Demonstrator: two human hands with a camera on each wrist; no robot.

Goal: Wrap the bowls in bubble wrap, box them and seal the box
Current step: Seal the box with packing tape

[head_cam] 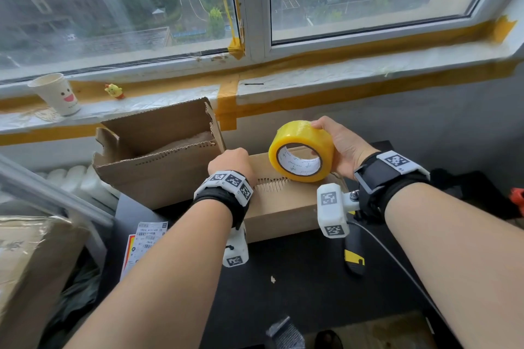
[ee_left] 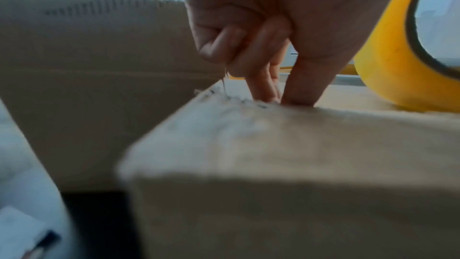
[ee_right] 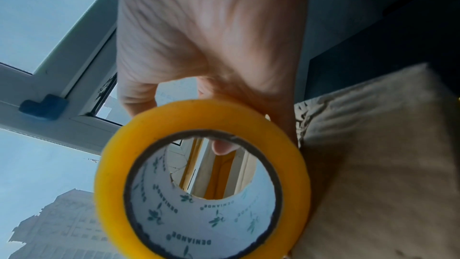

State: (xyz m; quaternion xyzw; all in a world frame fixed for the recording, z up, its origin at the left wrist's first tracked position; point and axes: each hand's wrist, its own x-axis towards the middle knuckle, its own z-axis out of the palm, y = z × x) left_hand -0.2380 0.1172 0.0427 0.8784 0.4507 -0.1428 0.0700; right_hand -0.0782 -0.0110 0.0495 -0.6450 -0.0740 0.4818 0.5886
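On the black worktop (head_cam: pixel 283 278) I have the closed cardboard box (head_cam: pixel 283 207). My right hand (head_cam: pixel 344 147) grips the yellow tape roll (head_cam: pixel 301 151) resting on its lid; my left hand (head_cam: pixel 231 163) pinches at the seam, presumably the tape's end. I'd keep tension, pressing flat along that seam.

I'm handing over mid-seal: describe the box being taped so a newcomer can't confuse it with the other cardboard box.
Start at the window sill, then drop to the black table below it. Two boxes sit there: the closed box is the right, nearer one, its top flaps down. The left hand presses on it and the right hand stands a yellow tape roll on it, while the open box has flaps up.
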